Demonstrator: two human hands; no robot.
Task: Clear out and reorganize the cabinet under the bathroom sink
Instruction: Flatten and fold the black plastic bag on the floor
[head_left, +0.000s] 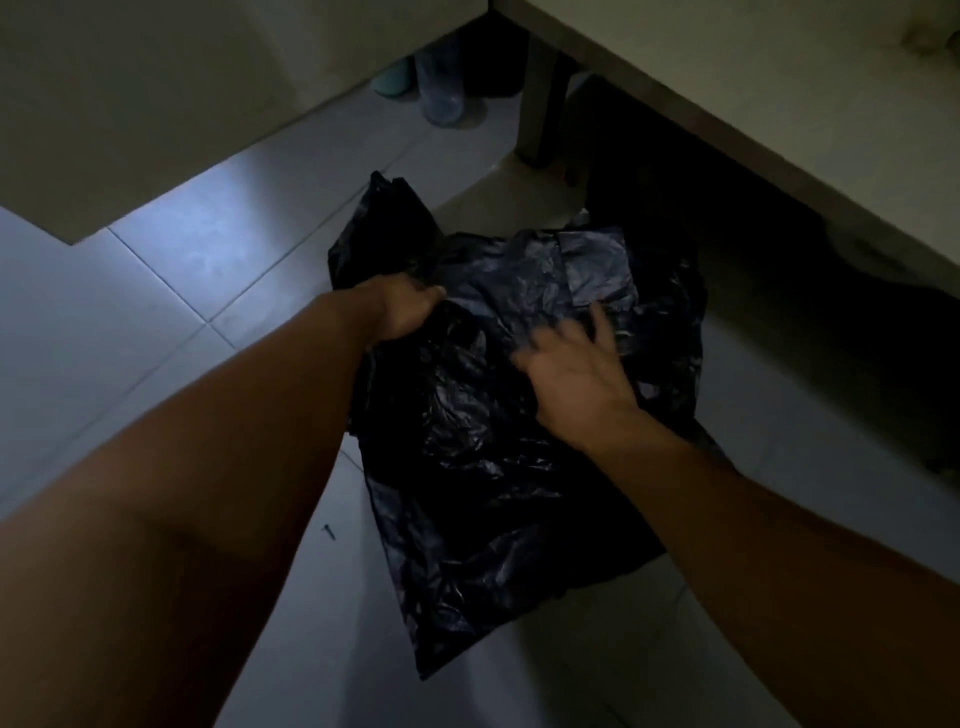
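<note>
While my left hand (402, 312) grips the far-left edge of the black trash bag (498, 415) lying flat on the floor tiles (171, 291), my right hand (571, 369) rests open on its middle, bag running lengthwise toward the cabinet (727, 156).

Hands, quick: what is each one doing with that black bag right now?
Left hand: closed, gripping a bunched edge of the black plastic bag.
Right hand: open, fingers spread on the bag; blurred.

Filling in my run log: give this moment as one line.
stage: handling black plastic bag on floor | left hand: grips bag edge | right hand: fingers spread on bag
</note>
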